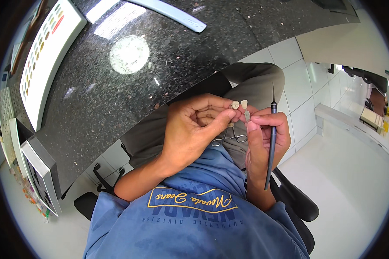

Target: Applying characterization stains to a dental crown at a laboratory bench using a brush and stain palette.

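Nearest: silver ring-handled forceps (234, 131) hang below the fingers, over the lap; can't tell what the tips grip. L hand (183, 129) pinches a small round cream tooth-like piece (235, 105) btw thumb & fingers. Just beside it, R hand (266, 138) pinches the grey stem of a cream tooth-shaped tab (244, 104), plus carries a slim dark-blue brush (272, 146), tip away from the body. Risks, prob.: piece drops to lap/floor if L pinch loosens; brush swings into something if R wrist rolls. Farther: dark speckled stone bench (181, 56) w/ white curved palette (56, 82), rows of round tan-brown spots, wells or dabs unclear.
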`<state>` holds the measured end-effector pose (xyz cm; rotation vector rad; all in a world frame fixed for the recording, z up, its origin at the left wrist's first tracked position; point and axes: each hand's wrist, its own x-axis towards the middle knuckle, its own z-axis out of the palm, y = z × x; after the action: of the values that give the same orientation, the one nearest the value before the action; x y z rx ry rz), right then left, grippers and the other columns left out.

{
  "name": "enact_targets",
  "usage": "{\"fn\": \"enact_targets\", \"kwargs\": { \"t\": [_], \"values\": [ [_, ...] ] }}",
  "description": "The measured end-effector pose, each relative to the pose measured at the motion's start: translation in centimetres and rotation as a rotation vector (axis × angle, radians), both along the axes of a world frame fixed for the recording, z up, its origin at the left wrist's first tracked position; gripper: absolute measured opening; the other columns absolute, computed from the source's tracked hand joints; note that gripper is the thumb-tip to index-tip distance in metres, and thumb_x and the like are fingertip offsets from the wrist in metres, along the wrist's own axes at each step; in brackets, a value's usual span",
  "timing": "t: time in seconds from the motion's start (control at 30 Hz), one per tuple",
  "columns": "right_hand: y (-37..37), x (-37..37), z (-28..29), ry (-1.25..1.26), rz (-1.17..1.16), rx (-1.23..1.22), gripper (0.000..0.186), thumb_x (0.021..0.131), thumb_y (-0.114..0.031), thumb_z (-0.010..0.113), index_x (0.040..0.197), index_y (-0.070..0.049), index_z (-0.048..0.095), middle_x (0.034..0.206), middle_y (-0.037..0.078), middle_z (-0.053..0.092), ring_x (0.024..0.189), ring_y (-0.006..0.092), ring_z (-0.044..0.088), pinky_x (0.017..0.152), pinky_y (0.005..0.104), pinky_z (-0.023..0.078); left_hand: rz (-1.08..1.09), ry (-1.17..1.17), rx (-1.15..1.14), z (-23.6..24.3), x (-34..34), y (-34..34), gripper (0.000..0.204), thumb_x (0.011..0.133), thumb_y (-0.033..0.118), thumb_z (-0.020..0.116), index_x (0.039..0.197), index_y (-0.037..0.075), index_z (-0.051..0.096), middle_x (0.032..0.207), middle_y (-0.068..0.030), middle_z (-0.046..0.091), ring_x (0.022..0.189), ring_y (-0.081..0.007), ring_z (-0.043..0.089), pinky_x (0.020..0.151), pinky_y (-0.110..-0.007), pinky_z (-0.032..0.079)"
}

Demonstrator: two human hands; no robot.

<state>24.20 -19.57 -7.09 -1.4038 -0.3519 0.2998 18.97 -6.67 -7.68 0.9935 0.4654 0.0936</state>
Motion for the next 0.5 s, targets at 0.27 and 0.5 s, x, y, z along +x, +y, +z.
{"fn": "enact_targets", "kwargs": {
  "t": [0.27, 0.5],
  "values": [
    [-0.3, 0.3, 0.9, 0.001, -0.028, -0.034, 0.012, 0.081, 0.009, 0.053, 0.090, 0.002, 0.049, 0.085, 0.014, 0.056, 0.091, 0.0248, 0.060, 0.077, 0.0294, 0.049, 0.045, -0.036, -0.005, 0.6, 0.3, -0.1, 0.013, 0.085, 0.002, 0.058, 0.096, -0.004, 0.059, 0.090, -0.0138, 0.065, 0.084, -0.0162, 0.063, 0.074, -0.027, 0.051],
    [2.6, 2.0, 7.3, -0.526, 0.055, -0.264, 0.015, 0.075, 0.005, 0.061, 0.088, -0.002, 0.056, 0.076, 0.014, 0.056, 0.060, 0.0157, 0.057, 0.052, 0.0241, 0.047, -0.024, 0.037, -0.006, 2.9, -4.0, 1.5, 0.015, 0.082, 0.000, 0.061, 0.096, -0.006, 0.062, 0.093, -0.0145, 0.065, 0.087, -0.0185, 0.064, 0.075, -0.025, 0.051]
  ]
}}
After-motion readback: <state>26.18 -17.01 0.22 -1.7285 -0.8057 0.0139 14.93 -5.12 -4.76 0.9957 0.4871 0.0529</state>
